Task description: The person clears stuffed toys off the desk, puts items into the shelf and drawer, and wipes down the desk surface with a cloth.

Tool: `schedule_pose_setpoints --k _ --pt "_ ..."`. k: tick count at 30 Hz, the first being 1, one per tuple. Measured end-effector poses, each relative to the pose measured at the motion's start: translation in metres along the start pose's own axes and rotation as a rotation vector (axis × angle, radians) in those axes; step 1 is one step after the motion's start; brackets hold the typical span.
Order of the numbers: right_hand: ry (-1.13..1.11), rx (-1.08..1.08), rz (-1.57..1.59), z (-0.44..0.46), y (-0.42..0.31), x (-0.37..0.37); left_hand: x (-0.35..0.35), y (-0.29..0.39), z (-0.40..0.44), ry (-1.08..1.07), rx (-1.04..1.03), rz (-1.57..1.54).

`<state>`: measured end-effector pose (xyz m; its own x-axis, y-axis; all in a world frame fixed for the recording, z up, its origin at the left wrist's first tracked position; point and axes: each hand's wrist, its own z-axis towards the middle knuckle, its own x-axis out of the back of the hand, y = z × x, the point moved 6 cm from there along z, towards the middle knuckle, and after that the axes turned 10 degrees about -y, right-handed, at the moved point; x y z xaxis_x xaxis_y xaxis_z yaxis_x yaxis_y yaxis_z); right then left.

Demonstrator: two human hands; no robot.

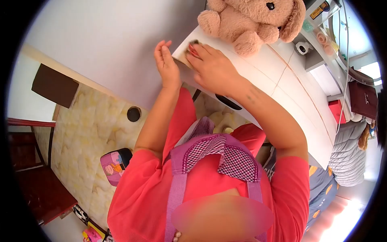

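Observation:
At the left corner of the white desk (250,72), my right hand (215,70) reaches across the top, palm down and fingers bent. Under its fingertips shows a small tan and dark thing (188,55), with red beside it; it is too blurred and covered to name. My left hand (167,66) is raised just beyond the desk's corner, close to the pale grey panel, its fingers stretched out with nothing held. A brown plush toy (246,24) with long ears lies on the desk to the right of my right hand.
A white round device (302,48) and a shelf unit (316,60) stand along the desk's right side. A white cable (347,64) hangs there. A dark round object (134,114) and a pink cartoon-patterned item (115,166) are on the marbled floor at left.

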<state>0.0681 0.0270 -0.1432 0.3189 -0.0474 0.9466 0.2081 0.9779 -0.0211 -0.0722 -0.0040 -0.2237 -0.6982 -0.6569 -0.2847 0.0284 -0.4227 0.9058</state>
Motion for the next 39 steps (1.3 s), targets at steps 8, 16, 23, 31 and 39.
schedule_pose_setpoints --k 8,16,23,31,39 --pt "-0.166 -0.169 0.052 0.063 0.007 -0.031 0.014 0.022 -0.015 -0.031 -0.1 0.161" --pt "0.077 -0.051 0.054 -0.048 -0.017 0.015 -0.005 0.043 -0.024 -0.098 -0.218 0.271" --pt "-0.051 -0.47 0.079 -0.202 0.014 0.08 -0.037 0.03 -0.023 -0.208 -0.387 0.419" --pt "0.045 -1.261 -0.137 -0.445 0.083 0.154 -0.064 0.057 -0.012 -0.256 -0.724 0.759" --pt "-0.115 -1.679 -0.406 -0.57 0.14 0.184 -0.072 0.037 0.013 -0.265 -0.441 0.84"
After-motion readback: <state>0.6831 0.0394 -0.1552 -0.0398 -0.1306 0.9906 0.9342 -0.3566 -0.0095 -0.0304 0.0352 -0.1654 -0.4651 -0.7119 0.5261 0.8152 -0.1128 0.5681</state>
